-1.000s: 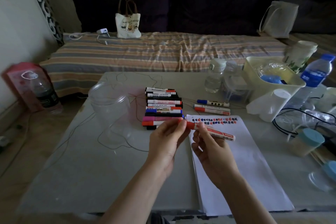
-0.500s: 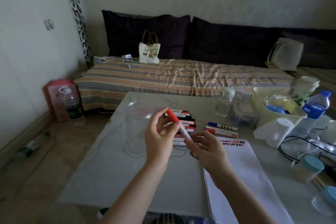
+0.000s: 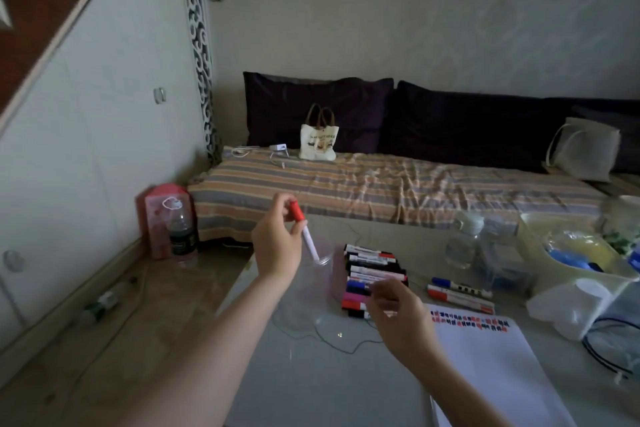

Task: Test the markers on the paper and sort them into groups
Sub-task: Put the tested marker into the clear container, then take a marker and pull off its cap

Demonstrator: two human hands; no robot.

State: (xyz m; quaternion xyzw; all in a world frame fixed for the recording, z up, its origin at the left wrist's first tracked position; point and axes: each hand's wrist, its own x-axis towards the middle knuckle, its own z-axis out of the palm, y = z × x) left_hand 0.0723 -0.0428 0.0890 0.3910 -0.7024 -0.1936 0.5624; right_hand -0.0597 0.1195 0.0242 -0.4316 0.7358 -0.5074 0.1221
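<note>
Head view: left hand [image 3: 277,246] pinches red-capped marker [image 3: 304,232], label unreadable; right hand [image 3: 398,315] loosely curled, empty

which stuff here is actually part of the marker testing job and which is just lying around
Part of the job:
- red-capped marker held in the left hand
- clear jar below it
- stack of markers
- two markers set apart
- paper with test marks
- right hand, holding nothing

Just lying about:
- water bottle
- yellow tub
- tote bag on the sofa
- bottle on the floor
</note>
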